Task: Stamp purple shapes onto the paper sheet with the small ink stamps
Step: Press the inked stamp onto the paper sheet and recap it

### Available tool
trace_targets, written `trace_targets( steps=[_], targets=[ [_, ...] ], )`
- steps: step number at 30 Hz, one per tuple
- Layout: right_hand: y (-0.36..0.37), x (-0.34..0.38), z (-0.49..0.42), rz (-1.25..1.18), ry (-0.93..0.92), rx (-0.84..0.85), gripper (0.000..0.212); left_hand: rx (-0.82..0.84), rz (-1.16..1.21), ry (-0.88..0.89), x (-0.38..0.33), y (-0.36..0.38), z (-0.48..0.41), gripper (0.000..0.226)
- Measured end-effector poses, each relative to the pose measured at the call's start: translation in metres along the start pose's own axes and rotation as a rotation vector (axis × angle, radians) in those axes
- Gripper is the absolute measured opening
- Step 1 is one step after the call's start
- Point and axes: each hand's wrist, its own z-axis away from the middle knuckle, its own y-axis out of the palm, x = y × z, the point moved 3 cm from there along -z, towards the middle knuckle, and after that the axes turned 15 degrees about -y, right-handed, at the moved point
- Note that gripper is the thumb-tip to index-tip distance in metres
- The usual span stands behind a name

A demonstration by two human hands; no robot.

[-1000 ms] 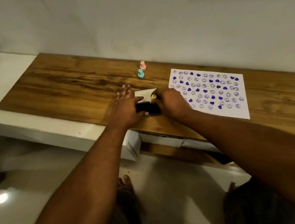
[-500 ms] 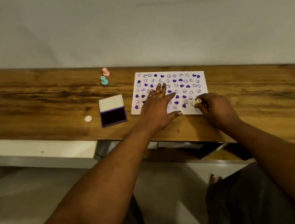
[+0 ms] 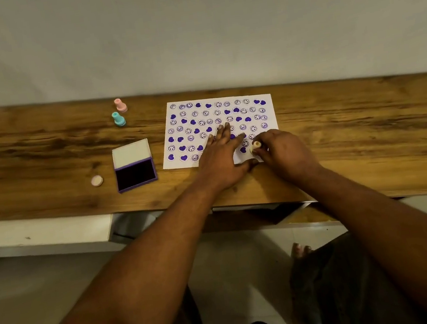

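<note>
Purple prints crowd the paper sheet [image 3: 216,112], so while the left hand [image 3: 222,157], fingers spread, pins it flat, the right hand [image 3: 282,152], pinching the cream stamp [image 3: 256,146], should press straight down into the sheet's near-right gap.

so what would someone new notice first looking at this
Probably the white paper sheet in the middle of the wooden table, nearly filled with purple hearts and smiley faces. Next, the two hands at its near edge: the left hand lies flat on it while the right hand presses a small cream stamp down at the near right corner. To the left sits an open ink pad.
</note>
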Motion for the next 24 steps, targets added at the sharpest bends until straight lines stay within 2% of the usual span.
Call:
trace_targets(
  steps=[6,18,20,23,24],
  targets=[
    [0.004,0.002,0.0,0.004,-0.017,0.007,0.022,-0.002,0.015,0.001,0.003,0.003,-0.002,0.086],
    [0.002,0.009,-0.001,0.058,-0.037,0.023,0.027,0.056,-0.003,-0.001,0.004,0.003,-0.004,0.085],
    [-0.011,0.015,-0.004,0.054,-0.075,-0.086,0.027,0.059,-0.017,-0.002,0.004,0.003,-0.005,0.085],
    [-0.042,0.022,-0.011,0.089,-0.137,-0.372,0.023,0.071,-0.041,-0.016,0.004,0.004,-0.007,0.087],
    [-0.046,0.023,-0.011,0.098,-0.132,-0.405,0.024,0.073,-0.04,-0.02,0.004,0.004,-0.008,0.087]
  ],
)
